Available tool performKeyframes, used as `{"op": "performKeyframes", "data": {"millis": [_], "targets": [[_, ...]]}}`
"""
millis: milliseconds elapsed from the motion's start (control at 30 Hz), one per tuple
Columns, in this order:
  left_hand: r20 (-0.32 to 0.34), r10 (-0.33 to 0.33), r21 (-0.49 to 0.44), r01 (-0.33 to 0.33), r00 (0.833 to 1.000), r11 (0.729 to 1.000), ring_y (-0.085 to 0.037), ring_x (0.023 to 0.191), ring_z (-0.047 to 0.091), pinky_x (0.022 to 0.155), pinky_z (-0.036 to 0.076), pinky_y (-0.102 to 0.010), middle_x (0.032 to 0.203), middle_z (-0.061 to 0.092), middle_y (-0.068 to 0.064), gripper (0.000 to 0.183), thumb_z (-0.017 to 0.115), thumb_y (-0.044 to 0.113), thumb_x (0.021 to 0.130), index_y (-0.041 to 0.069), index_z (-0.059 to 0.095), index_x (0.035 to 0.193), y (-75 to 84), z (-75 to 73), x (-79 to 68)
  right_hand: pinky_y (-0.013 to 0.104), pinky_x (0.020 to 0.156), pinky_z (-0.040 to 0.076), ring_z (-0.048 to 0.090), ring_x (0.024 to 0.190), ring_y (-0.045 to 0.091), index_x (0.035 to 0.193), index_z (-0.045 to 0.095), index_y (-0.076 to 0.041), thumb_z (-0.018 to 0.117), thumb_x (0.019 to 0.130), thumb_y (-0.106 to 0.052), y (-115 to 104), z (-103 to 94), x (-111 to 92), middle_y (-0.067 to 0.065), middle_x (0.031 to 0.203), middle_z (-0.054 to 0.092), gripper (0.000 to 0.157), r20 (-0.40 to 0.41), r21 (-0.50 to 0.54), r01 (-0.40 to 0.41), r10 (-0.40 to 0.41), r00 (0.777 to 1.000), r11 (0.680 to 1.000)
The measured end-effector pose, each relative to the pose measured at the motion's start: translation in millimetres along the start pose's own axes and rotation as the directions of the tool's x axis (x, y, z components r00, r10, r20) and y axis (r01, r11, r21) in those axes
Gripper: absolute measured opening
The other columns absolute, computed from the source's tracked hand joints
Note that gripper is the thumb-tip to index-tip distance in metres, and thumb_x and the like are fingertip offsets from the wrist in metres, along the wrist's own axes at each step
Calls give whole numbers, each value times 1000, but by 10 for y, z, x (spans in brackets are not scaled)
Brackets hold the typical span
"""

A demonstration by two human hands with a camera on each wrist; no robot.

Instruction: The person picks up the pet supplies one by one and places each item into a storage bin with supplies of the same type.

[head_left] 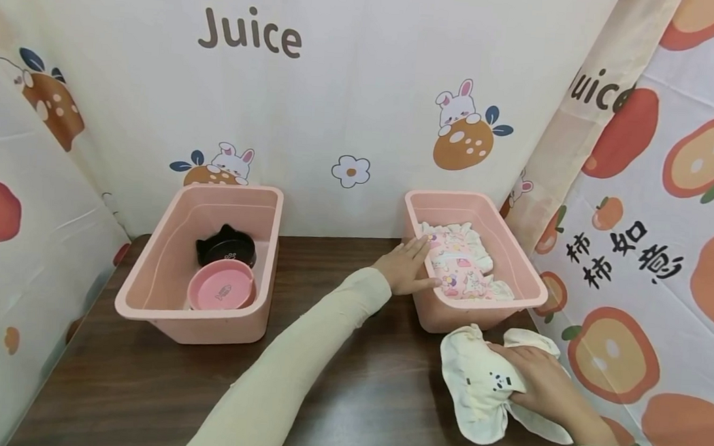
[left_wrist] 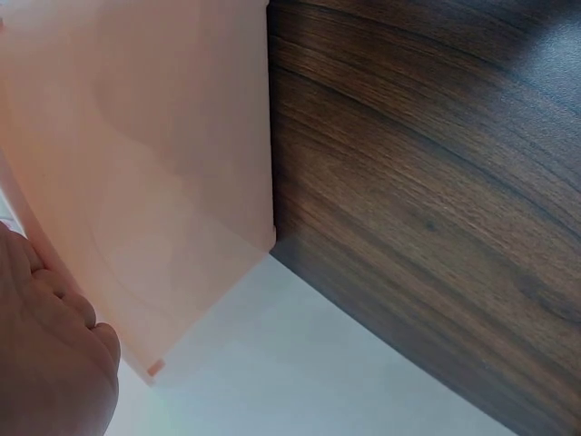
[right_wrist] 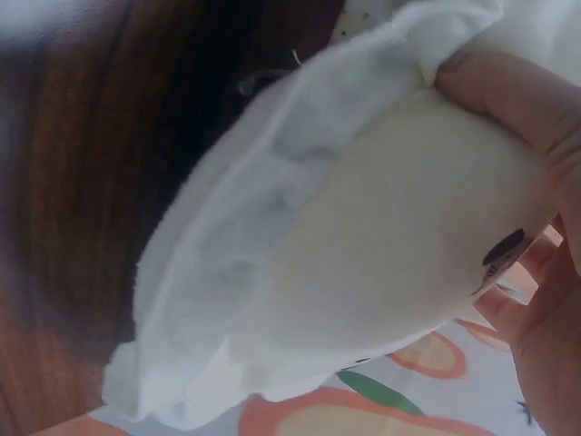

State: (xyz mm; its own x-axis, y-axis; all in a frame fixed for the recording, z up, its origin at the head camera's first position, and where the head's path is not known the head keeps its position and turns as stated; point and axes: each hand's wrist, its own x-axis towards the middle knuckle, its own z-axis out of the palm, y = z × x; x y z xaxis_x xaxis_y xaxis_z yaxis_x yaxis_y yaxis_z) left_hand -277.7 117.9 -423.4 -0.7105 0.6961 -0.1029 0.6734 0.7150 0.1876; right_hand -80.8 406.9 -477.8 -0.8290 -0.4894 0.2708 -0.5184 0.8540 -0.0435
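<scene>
My right hand [head_left: 537, 384] grips a small cream padded pillow [head_left: 482, 387] with wide ruffled edges and dark animal-face prints. It is in front of the right pink bin [head_left: 455, 318], over the dark table. The right wrist view shows the thumb on one side of the pillow [right_wrist: 390, 236] and fingers [right_wrist: 504, 309] on the other. My left hand [head_left: 405, 265] rests on the left rim of that bin, fingers straight and reaching toward a pink printed ruffled pillow [head_left: 459, 260] lying inside. In the left wrist view, the left hand [left_wrist: 50, 345] is beside the bin's pink wall [left_wrist: 172, 163].
Another pink bin [head_left: 197, 329] stands at the left, holding a black cat-eared bowl [head_left: 229, 246] and a pink bowl [head_left: 221, 286] with a fish-bone mark. Both bins are on the dark wooden table [head_left: 371, 387]. Printed curtains [head_left: 352, 100] hang behind and along both sides.
</scene>
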Motion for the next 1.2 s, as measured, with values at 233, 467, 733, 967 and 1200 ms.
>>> {"op": "performKeyframes", "data": {"millis": [233,467,733,967,1200], "targets": [[0,7,0,-7,1000,1000,-18,148,0,119,11,-36,162,-2,-7,87,35,63,95,6,6,154,6,-21,-22,34,88,32,58,100,19,133,57,-19,89,40,-16,-102,-342,24,-1,108,67,99,-39,22,-15,16,999,1000],[4,-7,16,7,1000,1000,-18,148,0,119,9,-34,162,-4,-6,89,32,66,94,7,3,154,11,-32,-41,35,84,34,57,98,21,133,57,-22,87,36,-18,-165,-629,52,0,108,66,102,-78,-13,-43,42,996,999],[5,-5,21,5,1000,1000,-18,148,-1,119,9,-35,162,-3,-7,89,33,66,94,7,3,154,17,-21,-30,23,94,26,54,100,21,134,56,-19,88,41,-20,-230,-890,126,3,110,64,99,-100,-5,-28,28,995,1000],[15,2,29,-3,1000,1000,-19,148,1,119,11,-36,162,-3,-8,90,31,68,94,6,3,154,25,-38,-38,30,89,30,54,101,22,136,55,-20,87,42,-20,-231,-1062,209,4,111,65,100,-126,-17,-29,27,992,999],[10,4,24,-4,1000,1000,-20,148,3,119,12,-36,162,-2,-9,90,30,68,94,5,6,154,16,-46,-45,29,82,35,58,96,26,132,58,-16,76,51,-38,-162,-1175,296,6,106,67,86,-206,-58,-21,9,979,998]]}}
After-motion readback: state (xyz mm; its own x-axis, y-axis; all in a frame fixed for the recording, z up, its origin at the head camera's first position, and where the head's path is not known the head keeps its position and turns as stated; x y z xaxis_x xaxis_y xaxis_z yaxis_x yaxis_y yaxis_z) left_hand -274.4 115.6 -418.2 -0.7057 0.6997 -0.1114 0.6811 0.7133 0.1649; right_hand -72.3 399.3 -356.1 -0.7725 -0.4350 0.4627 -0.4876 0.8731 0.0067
